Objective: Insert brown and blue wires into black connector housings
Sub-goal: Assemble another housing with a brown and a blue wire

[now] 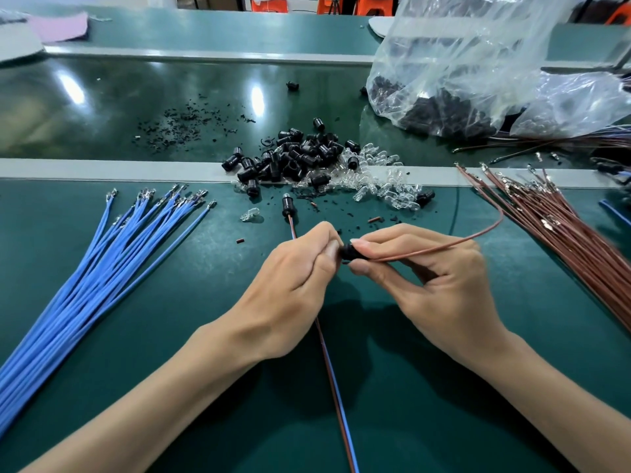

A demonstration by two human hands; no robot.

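Left hand (297,268) pinches black housing (349,252); right hand (426,268) holds brown wire (444,246) (looping rightward) at it.

The table mat (205,353) is recorded as plain dark green. The left wire bundle (102,268) is noted as uniformly blue, the right wire bundle (563,233) as reddish brown. The connector housings (297,155) are found black, the bulbs (392,196) colourless, the sheet (58,27) pink.
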